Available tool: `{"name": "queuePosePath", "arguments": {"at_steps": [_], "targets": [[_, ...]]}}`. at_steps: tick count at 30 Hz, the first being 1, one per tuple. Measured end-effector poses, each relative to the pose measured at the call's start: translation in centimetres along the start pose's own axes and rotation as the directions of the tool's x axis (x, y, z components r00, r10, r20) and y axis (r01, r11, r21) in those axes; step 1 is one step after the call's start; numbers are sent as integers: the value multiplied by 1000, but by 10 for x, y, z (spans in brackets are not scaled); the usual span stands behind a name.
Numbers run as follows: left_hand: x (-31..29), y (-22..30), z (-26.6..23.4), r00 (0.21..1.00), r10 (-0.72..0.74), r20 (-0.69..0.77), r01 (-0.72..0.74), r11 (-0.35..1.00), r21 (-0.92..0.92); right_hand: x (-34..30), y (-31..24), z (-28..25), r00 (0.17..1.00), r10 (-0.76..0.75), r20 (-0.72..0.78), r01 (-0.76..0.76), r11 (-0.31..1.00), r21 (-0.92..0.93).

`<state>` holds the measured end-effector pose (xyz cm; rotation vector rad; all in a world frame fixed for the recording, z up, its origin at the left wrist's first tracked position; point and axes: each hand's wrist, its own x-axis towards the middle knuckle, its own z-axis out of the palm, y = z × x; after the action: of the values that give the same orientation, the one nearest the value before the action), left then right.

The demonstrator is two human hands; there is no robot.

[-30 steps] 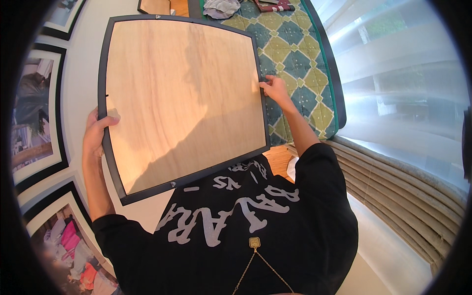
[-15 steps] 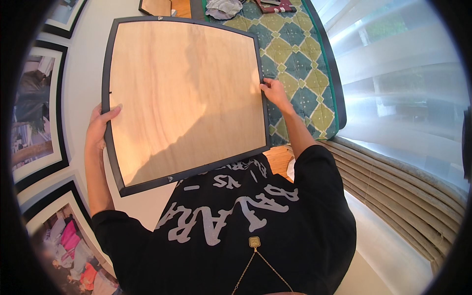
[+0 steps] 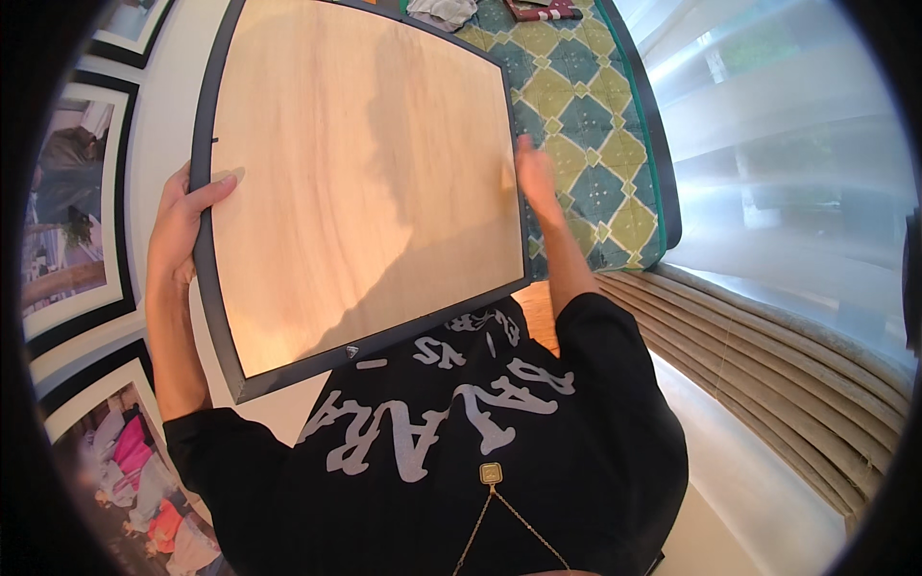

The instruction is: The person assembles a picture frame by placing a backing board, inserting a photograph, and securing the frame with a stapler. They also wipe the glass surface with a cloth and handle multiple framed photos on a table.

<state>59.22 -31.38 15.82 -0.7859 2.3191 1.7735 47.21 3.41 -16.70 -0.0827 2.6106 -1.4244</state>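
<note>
A large picture frame [image 3: 365, 192] is held up before my chest, its bare wooden backing facing me inside a dark grey border. My left hand [image 3: 182, 216] is closed around the border's left side, thumb lying over the edge onto the backing and the other fingers behind. At the right border is my right hand [image 3: 538, 178], its fingers smeared by motion, so I cannot tell whether they grip the frame. A small metal hanger [image 3: 352, 351] sits on the bottom border. The frame's top edge runs partly out of view, and its front is hidden.
Framed photographs [image 3: 77, 202] hang along the wall on the left. A bed with a green patterned cover [image 3: 586, 144] lies beyond the frame, with a crumpled grey cloth [image 3: 442, 12] and a dark red item [image 3: 543, 10] on it. Sheer curtains [image 3: 768, 144] and folded blinds [image 3: 730, 355] line the right.
The frame has come nearer and tilted, its top edge passing partly out of view. My left hand has moved slightly up and left with it; my right hand has shifted and blurred.
</note>
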Motion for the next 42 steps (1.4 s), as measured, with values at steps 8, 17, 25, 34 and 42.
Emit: {"name": "queuePosePath", "arguments": {"at_steps": [8, 17, 25, 34, 42], "targets": [[-8, 23, 20, 998, 57, -7, -57, 997, 56, 7, 30, 15, 923, -384, -33, 372, 910, -185], [-13, 36, 31, 995, 100, -6, -100, 992, 83, 16, 51, 20, 987, -154, -48, 143, 970, -195], [-26, 50, 51, 986, 160, -36, -158, 986, 55, 5, 18, -2, 999, 47, -19, -46, 998, 36], [-33, 72, 78, 920, 371, 127, -371, 928, -29, -5, 27, -6, 984, -58, -166, 107, 948, 301], [-40, 119, 125, 737, 582, 343, -676, 646, 355, -51, -10, -42, 991, -31, -133, 97, 844, 527]]}}
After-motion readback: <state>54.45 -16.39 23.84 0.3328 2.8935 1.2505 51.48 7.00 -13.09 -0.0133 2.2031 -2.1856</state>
